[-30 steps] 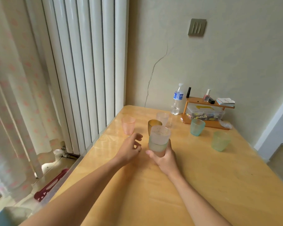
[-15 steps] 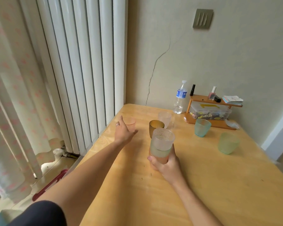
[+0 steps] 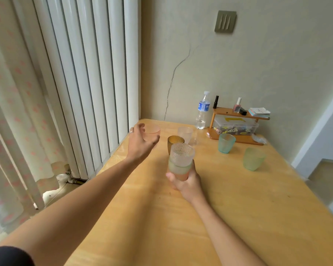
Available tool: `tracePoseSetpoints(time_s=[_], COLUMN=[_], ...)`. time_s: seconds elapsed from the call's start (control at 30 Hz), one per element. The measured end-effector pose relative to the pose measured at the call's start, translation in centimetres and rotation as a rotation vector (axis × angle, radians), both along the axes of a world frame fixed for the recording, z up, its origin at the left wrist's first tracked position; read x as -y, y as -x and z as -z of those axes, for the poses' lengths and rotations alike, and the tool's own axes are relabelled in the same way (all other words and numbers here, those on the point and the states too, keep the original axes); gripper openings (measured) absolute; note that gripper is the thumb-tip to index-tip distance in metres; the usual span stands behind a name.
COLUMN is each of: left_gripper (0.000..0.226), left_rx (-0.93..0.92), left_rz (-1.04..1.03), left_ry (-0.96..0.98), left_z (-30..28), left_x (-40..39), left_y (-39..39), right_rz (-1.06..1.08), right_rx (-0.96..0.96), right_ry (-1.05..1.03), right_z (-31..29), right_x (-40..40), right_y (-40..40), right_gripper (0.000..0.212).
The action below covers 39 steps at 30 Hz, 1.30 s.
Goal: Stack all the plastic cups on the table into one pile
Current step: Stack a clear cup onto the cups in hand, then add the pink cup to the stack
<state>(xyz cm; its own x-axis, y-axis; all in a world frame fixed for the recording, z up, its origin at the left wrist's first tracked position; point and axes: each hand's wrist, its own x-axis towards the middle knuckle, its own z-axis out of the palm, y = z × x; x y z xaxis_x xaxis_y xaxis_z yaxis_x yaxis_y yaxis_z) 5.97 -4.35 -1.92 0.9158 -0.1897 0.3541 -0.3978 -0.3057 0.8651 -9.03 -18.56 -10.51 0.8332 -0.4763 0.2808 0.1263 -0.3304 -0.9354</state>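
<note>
Right hand (image 3: pixel 187 182) is gripping the pile of cups (image 3: pixel 181 161) above the table (image 3: pixel 258 208). Left hand (image 3: pixel 139 143) is curving open around the pink cup (image 3: pixel 152 132), near the amber cup (image 3: pixel 174 142), teal cup (image 3: pixel 226 143) and green cup (image 3: pixel 253 159).

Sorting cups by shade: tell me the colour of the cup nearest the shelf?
Teal cup, clearest in the head view.

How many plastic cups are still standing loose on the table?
5: frosted pink plastic cup at the left hand, amber cup, clear cup behind it, teal cup, green cup far right. None seem hidden.
</note>
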Motion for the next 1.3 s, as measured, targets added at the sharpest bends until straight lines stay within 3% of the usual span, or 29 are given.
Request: tracePoseSetpoints(time_s=[0.33, 0.5, 0.9, 1.07, 1.3], left_gripper=[0.083, 0.074, 0.078, 0.077, 0.083], left_rx=[0.165, 0.172, 0.088, 0.064, -0.080], left_rz=[0.152, 0.212, 0.365, 0.470, 0.528], left_ry=[0.083, 0.067, -0.031, -0.192, -0.093], left_z=[-5.9, -6.5, -5.5, -3.6, -1.7], left_x=[-0.5, 0.5, 1.4, 1.3, 0.7], left_y=[5.3, 6.7, 7.8, 7.6, 8.0], right_rz=[-0.038, 0.044, -0.009, -0.010, -0.007], right_rx=[0.009, -0.024, -0.048, -0.060, -0.064], right_ry=[0.002, 0.075, 0.031, 0.003, 0.019], right_z=[-4.6, -6.2, -5.6, -5.8, -5.6], right_x=[-0.9, -1.0, -1.1, -0.7, -1.0], right_y=[0.5, 0.6, 0.5, 0.7, 0.6], right_gripper=[0.088, 0.065, 0.070, 0.072, 0.071])
